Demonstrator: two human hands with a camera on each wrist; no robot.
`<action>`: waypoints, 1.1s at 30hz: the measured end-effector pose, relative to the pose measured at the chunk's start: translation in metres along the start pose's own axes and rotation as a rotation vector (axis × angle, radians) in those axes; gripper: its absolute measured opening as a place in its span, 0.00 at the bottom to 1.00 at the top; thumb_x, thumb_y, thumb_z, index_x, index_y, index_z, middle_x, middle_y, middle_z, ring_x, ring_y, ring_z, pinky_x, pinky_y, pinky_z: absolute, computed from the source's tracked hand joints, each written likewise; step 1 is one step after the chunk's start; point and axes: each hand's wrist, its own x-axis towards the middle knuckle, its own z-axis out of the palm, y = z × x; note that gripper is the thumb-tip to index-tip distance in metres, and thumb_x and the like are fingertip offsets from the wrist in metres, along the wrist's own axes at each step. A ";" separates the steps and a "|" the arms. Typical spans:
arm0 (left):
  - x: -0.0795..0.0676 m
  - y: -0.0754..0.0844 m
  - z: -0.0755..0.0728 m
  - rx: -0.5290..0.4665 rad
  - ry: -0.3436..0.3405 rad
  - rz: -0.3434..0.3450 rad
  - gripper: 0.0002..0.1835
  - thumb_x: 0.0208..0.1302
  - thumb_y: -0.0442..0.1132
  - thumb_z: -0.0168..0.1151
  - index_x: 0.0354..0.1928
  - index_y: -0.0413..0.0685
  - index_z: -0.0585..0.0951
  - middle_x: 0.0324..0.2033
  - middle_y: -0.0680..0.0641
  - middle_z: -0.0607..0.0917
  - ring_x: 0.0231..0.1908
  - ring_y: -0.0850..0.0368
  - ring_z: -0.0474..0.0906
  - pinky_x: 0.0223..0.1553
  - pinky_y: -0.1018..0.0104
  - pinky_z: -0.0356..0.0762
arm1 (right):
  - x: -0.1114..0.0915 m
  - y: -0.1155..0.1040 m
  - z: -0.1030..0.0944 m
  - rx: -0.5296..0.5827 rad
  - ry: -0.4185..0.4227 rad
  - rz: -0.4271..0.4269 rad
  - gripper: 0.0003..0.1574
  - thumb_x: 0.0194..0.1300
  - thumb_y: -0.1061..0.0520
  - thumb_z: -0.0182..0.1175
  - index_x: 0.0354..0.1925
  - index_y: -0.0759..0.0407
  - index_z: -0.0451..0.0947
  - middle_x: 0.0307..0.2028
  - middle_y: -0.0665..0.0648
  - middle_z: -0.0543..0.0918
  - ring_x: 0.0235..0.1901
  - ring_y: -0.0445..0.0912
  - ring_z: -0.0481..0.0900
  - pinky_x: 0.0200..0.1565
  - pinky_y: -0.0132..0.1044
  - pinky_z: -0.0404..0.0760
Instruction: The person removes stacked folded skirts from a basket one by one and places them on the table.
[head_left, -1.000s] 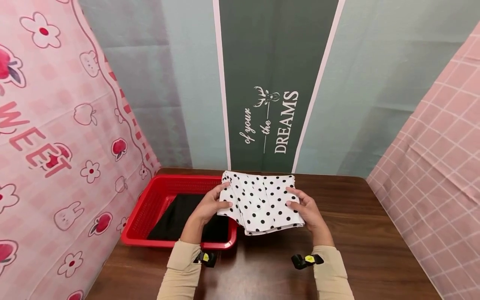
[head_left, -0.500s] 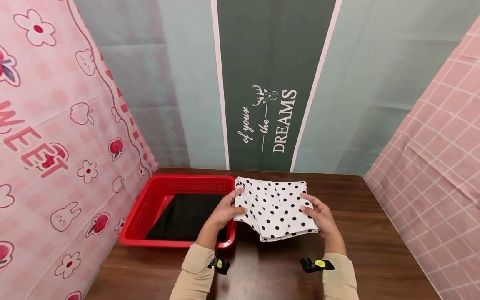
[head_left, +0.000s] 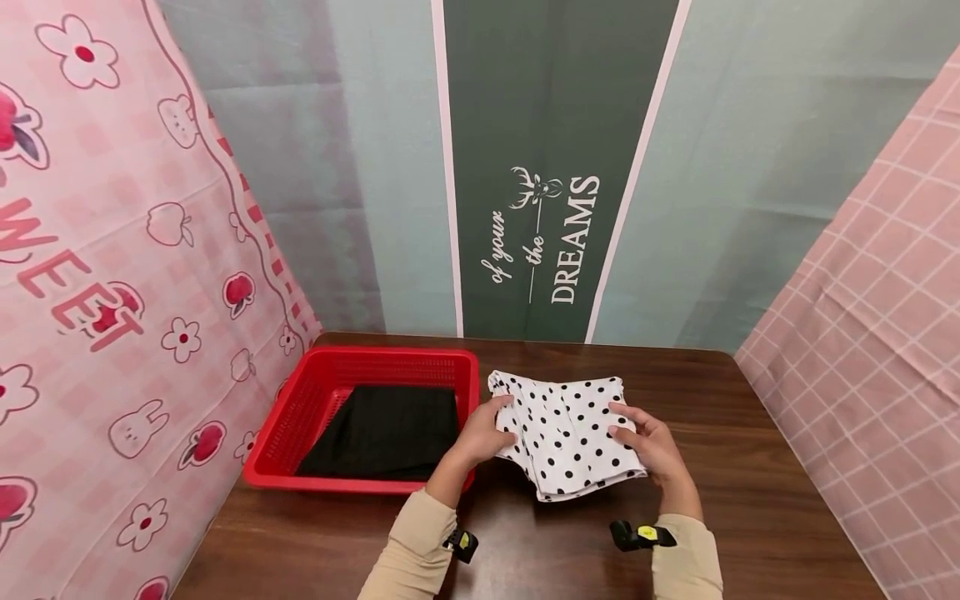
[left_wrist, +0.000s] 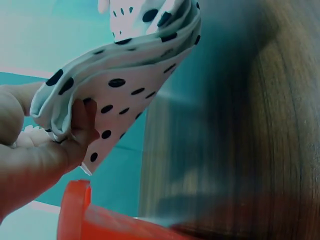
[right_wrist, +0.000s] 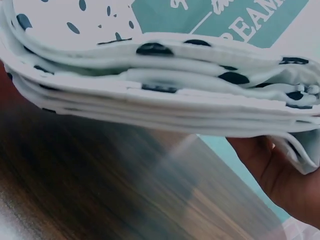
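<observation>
A white cloth with black polka dots point(head_left: 573, 429), folded into several layers, is held between both hands above the table. My left hand point(head_left: 480, 431) pinches its left side, thumb on top; in the left wrist view the fingers point(left_wrist: 82, 122) curl beneath the folded edge. On the opposite side my right hand point(head_left: 654, 446) grips the cloth with its thumb above. The right wrist view has the stacked layers point(right_wrist: 165, 95) edge-on, with part of the right hand point(right_wrist: 285, 180) under them. Whether the cloth is a garment, I cannot tell.
Left of the cloth, a red plastic basket point(head_left: 360, 485) stands on the brown wooden table point(head_left: 750, 500). Folded black fabric point(head_left: 390, 433) lies inside it. A printed curtain point(head_left: 555, 125) hangs behind the table, with pink sheets point(head_left: 885, 275) along both sides.
Both hands have carried the polka-dot cloth to the right and nearer to me, from over the basket's right edge to over the table. The grip looks the same.
</observation>
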 end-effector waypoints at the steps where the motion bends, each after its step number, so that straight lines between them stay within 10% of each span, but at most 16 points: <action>1: 0.000 0.001 0.002 0.038 0.010 0.010 0.32 0.44 0.24 0.64 0.57 0.37 0.73 0.52 0.39 0.77 0.46 0.48 0.72 0.40 0.62 0.71 | 0.000 0.001 0.000 -0.008 -0.002 0.004 0.35 0.60 0.55 0.64 0.61 0.67 0.67 0.66 0.63 0.60 0.67 0.54 0.48 0.58 0.41 0.62; 18: -0.006 -0.017 0.049 0.255 0.163 0.137 0.26 0.42 0.27 0.57 0.51 0.30 0.76 0.43 0.36 0.78 0.47 0.43 0.74 0.48 0.59 0.72 | 0.001 0.033 0.006 0.120 0.121 0.169 0.36 0.58 0.53 0.66 0.61 0.65 0.68 0.57 0.46 0.72 0.50 0.39 0.70 0.40 0.27 0.74; 33: -0.005 -0.017 0.058 0.416 0.033 -0.155 0.30 0.40 0.24 0.66 0.51 0.31 0.72 0.44 0.29 0.67 0.42 0.39 0.73 0.41 0.58 0.74 | 0.002 0.033 0.002 -0.316 0.063 0.139 0.26 0.58 0.62 0.61 0.55 0.70 0.73 0.58 0.74 0.67 0.55 0.60 0.65 0.50 0.50 0.68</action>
